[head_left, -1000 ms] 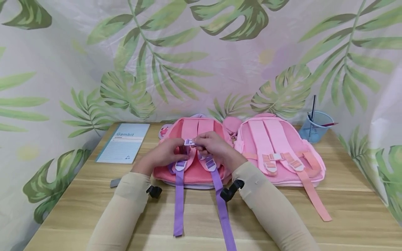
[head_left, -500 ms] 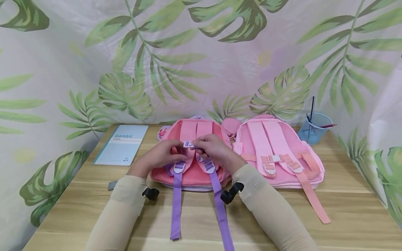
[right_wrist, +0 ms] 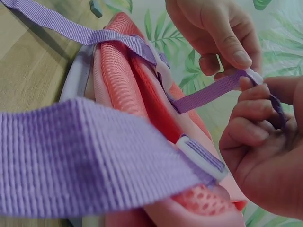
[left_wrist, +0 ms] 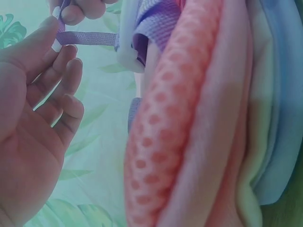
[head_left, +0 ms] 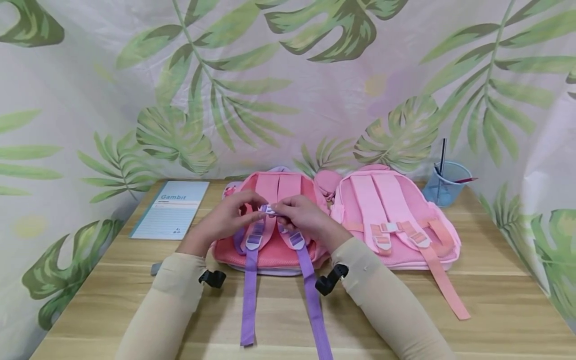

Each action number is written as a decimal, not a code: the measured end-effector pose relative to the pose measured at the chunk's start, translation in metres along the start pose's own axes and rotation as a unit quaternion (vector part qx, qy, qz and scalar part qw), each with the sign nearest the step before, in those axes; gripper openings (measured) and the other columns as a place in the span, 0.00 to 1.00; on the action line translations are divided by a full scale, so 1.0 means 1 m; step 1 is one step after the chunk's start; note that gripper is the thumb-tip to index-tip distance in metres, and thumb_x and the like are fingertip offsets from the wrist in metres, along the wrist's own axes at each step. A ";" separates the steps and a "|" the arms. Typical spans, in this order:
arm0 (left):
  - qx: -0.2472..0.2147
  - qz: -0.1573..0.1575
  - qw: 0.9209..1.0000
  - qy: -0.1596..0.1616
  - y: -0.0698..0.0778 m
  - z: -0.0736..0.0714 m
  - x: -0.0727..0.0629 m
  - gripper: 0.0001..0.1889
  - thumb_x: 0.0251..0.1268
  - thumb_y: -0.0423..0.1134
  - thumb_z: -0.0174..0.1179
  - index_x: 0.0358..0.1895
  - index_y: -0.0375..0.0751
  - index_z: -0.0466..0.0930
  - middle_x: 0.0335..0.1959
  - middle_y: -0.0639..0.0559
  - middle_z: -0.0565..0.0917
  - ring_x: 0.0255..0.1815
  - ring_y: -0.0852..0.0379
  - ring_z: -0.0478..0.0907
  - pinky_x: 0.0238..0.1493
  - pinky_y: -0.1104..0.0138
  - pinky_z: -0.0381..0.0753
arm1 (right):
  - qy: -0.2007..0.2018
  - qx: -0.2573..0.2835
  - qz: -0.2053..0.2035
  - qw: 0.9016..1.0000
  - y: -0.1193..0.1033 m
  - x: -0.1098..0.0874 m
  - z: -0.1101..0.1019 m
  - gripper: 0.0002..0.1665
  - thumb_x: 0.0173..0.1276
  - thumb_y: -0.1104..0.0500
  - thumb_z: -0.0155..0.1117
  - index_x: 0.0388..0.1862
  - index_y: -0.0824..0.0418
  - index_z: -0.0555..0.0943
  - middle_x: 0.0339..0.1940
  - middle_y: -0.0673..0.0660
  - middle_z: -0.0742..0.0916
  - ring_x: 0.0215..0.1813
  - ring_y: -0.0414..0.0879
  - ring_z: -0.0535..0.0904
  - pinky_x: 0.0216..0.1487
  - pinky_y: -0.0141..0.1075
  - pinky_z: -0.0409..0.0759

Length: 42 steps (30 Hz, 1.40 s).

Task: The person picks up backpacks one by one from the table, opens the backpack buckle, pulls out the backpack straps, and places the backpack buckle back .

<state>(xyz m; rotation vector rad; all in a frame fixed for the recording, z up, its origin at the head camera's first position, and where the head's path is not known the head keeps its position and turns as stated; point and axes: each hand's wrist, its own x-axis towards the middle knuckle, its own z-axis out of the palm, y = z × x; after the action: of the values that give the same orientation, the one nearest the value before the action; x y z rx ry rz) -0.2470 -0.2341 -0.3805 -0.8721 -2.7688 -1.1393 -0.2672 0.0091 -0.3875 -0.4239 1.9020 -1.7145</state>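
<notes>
Buckle (head_left: 268, 210): being held above the coral backpack (head_left: 275, 257), nearer the tabletop's (head_left: 360, 315) back edge.
Left hand (head_left: 231, 215): pinching it, lower fingers loosely bending.
Right hand (head_left: 303, 217): pinching it, fingers curling.
Thin strap (right_wrist: 208, 97): should be running flat, untwisted.

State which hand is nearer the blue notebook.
Left. The left hand is right of the notebook in the head view, at the white buckle; the right hand, also there, is farther right.
</notes>
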 end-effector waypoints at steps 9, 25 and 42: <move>-0.010 -0.018 1.000 0.004 -0.004 -0.001 -0.002 0.10 0.77 0.38 0.68 0.56 0.47 0.86 0.49 0.52 0.86 0.50 0.53 0.79 0.52 0.58 0.77 | -0.008 0.058 0.017 0.998 0.004 -0.004 -0.008 0.15 0.84 0.59 0.60 0.56 0.71 0.83 0.27 0.52 0.83 0.24 0.40 0.73 0.25 0.30 0.72; -0.026 -0.026 0.999 0.006 -0.007 0.002 0.000 0.10 0.75 0.38 0.70 0.56 0.48 0.87 0.46 0.52 0.85 0.49 0.52 0.78 0.51 0.60 0.77 | 0.019 0.040 0.020 0.999 0.005 0.001 -0.003 0.13 0.83 0.60 0.62 0.52 0.70 0.85 0.24 0.53 0.81 0.24 0.40 0.73 0.28 0.31 0.75; -0.052 -0.017 0.998 0.013 -0.008 0.002 -0.001 0.08 0.73 0.37 0.71 0.51 0.49 0.87 0.43 0.52 0.85 0.46 0.51 0.78 0.47 0.61 0.74 | 0.005 0.039 0.021 0.999 0.003 0.008 0.003 0.11 0.84 0.64 0.58 0.52 0.70 0.83 0.23 0.52 0.81 0.22 0.40 0.73 0.25 0.31 0.71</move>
<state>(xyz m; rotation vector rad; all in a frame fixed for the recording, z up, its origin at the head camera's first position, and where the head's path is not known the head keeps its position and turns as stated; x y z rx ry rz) -0.2500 -0.2377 -0.3878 -0.8148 -2.7362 -1.3011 -0.2713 0.0024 -0.3924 -0.3446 1.8302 -1.7603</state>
